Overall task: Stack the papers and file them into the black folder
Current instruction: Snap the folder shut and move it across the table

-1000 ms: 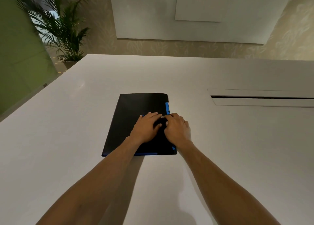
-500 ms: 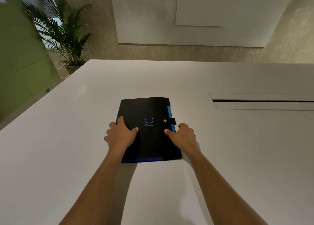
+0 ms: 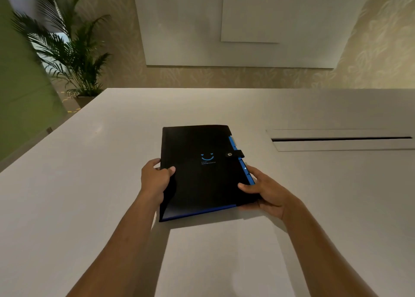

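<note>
Holding closed black folder (image 3: 202,173) at both side edges over white table (image 3: 89,184).
Left hand (image 3: 155,180) and right hand (image 3: 267,191) each clamp it, thumbs on cover; snap strap (image 3: 234,154) fastened.

I see a wide, pale table (image 3: 94,184) with a smooth matte top filling most of my view. A long narrow slot (image 3: 341,138) with a flat recessed frame is cut into it, beyond and outward of my right grip (image 3: 267,192). The black folder (image 3: 202,173) sits between my two grips, closed with its snap strap, its near edge apparently tilted up off the surface; I cannot tell whether its far edge touches the table.
</note>
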Available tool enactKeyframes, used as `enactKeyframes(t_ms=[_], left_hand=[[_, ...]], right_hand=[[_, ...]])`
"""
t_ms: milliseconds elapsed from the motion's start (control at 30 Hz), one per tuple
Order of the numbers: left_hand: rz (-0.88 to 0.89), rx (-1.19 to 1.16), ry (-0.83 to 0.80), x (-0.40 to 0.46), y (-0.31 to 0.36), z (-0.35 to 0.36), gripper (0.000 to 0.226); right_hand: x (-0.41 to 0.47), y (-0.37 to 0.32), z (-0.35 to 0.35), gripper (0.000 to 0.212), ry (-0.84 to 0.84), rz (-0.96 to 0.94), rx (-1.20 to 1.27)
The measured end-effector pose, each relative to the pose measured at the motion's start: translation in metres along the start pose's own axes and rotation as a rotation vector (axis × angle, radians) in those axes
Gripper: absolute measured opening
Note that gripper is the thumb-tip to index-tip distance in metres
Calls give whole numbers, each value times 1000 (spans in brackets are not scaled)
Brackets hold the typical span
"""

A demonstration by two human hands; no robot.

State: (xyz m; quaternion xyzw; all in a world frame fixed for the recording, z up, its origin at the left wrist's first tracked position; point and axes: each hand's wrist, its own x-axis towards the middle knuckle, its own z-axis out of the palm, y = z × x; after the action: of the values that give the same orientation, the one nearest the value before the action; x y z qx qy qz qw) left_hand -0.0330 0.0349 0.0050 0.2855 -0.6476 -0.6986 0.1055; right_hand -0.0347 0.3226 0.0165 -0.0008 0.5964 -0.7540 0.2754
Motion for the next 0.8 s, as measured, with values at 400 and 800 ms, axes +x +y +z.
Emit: enactKeyframes(t_ms=[400,800], left_hand=[[71,139,-425,14,27,84,66],[362,441,-234,87,51,174,62]], right_hand=[[21,-31,-55,56,345,-200,-55],[121,-95,-110,59,434,-213,-182]])
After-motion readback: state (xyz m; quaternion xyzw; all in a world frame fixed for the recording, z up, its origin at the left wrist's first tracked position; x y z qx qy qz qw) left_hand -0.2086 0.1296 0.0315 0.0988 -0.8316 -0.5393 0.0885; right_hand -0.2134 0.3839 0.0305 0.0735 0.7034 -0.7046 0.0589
